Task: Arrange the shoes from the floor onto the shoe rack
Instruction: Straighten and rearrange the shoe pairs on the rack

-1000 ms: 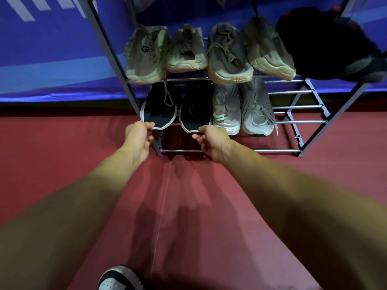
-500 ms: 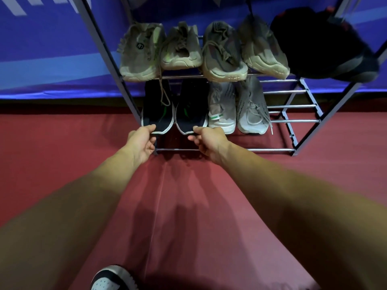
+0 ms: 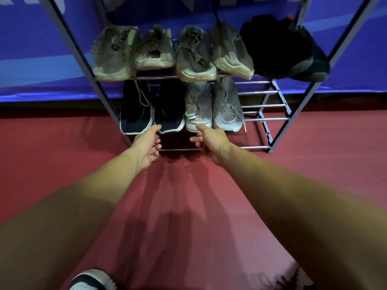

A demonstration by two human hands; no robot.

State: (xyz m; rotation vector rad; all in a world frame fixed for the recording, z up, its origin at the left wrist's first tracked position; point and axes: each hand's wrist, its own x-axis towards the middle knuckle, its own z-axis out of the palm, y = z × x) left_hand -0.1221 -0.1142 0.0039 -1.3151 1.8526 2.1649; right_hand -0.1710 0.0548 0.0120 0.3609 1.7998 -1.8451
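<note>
A metal shoe rack (image 3: pixel 278 105) stands against a blue wall. Its lower tier holds a black pair, left shoe (image 3: pixel 135 109) and right shoe (image 3: pixel 169 109), then two grey shoes (image 3: pixel 198 107). The upper tier carries several beige shoes (image 3: pixel 194 53) and a dark shoe (image 3: pixel 280 47). My left hand (image 3: pixel 147 146) is just below the black pair, fingertips at the gap between the two toes, fingers loosely apart and empty. My right hand (image 3: pixel 209 141) is open, a fingertip touching the toe of the left grey shoe.
The floor (image 3: pixel 188 206) is red mat. A black-and-white shoe (image 3: pixel 90 280) on my foot shows at the bottom edge. The right part of the lower tier has bare bars (image 3: pixel 263 119).
Both hands have let go of the black shoes' toes and shifted right and slightly back. The black pair now rests further in on the lower tier.
</note>
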